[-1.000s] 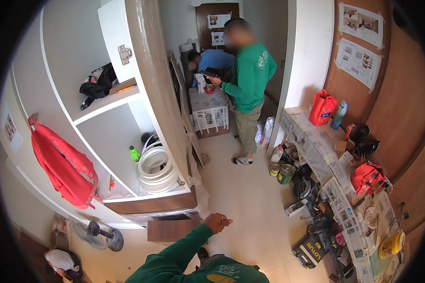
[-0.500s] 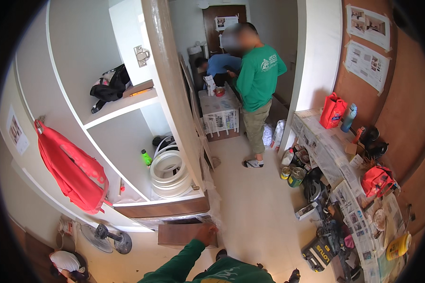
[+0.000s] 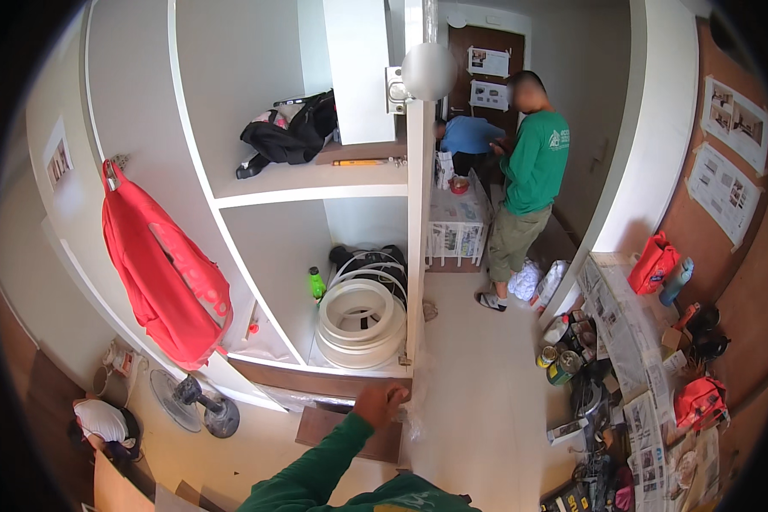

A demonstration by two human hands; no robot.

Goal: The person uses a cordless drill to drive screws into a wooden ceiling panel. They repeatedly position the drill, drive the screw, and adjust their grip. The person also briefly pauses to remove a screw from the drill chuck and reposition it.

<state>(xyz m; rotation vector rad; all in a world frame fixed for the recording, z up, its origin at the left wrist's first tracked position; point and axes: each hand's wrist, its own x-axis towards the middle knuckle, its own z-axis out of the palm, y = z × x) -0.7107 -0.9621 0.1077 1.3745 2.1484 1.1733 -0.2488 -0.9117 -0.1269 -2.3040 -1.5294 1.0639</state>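
Note:
My left hand (image 3: 381, 404), at the end of a green sleeve, hangs at the lower front of a tall white cabinet (image 3: 316, 191). Its fingers look curled; whatever they may hold is hidden. Just behind the hand runs the cabinet's brown base panel (image 3: 294, 381), and a brown box-like piece (image 3: 316, 425) sits on the floor beneath. On the lower shelf, rolls of white edging strip (image 3: 360, 341) are stacked beside a green bottle (image 3: 317, 282). The upper shelf holds a black bag (image 3: 294, 132) and a yellow pencil-like tool (image 3: 363, 162). My right hand is out of the picture.
Ahead, a person in green (image 3: 533, 162) stands near another bending person in blue (image 3: 472, 135). Along the right, a paper-covered counter (image 3: 610, 294) has tins (image 3: 563, 367) and tools below. A red jacket (image 3: 166, 269) hangs left, above a fan (image 3: 200, 401); another person (image 3: 104, 421) crouches lower left.
My view has turned left, bringing the cabinet's shelves nearer the middle. My left hand has risen slightly and now overlaps the cabinet's base panel. The green-clad person's arms have shifted.

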